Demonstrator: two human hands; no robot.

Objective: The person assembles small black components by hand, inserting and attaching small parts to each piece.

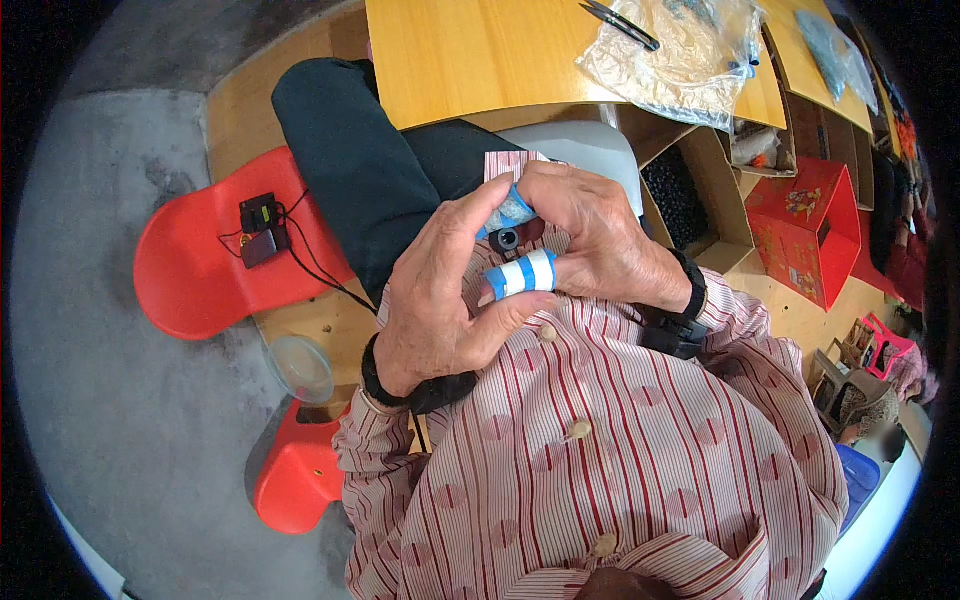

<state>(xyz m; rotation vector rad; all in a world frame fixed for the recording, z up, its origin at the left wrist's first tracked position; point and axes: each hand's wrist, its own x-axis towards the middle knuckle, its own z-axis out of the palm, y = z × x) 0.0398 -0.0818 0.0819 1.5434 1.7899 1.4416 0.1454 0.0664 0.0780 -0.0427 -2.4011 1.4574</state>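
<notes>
My left hand and my right hand meet in front of my chest, fingers curled toward each other. Between them sits a small black round part with a hole in its middle. Both hands close around this part; their fingers partly hide it. Blue-and-white tape wraps my right thumb, and a blue wrapping shows on a finger above the part. My left thumb lies just below the taped thumb. Black bands circle both wrists.
Ahead is a wooden table with black thread snips on a clear plastic bag. An open carton of small black parts stands to the right, beside a red box. At left, a red chair bears cabled black devices.
</notes>
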